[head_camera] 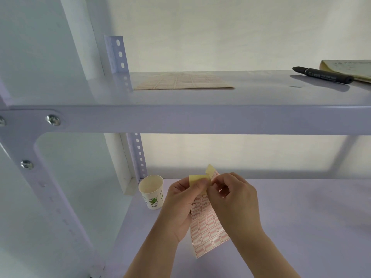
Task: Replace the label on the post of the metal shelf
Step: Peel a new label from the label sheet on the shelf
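A sheet of small pink-bordered labels point(208, 229) hangs between both hands above the lower shelf. My left hand point(182, 203) pinches its top, where the yellow backing is folded over. My right hand point(232, 199) pinches at the sheet's upper corner with thumb and forefinger; whether a label is lifted I cannot tell. A few labels near the top carry a handwritten letter. The front post point(38, 177) of the pale metal shelf runs down the left, with two bolts. No label shows on it.
A paper cup point(152, 191) stands at the back left of the lower shelf point(301, 217), beside the perforated rear post point(138, 155). On the upper shelf point(261, 93) lie another label sheet point(182, 83), a black marker point(322, 74) and a yellow notepad point(349, 70).
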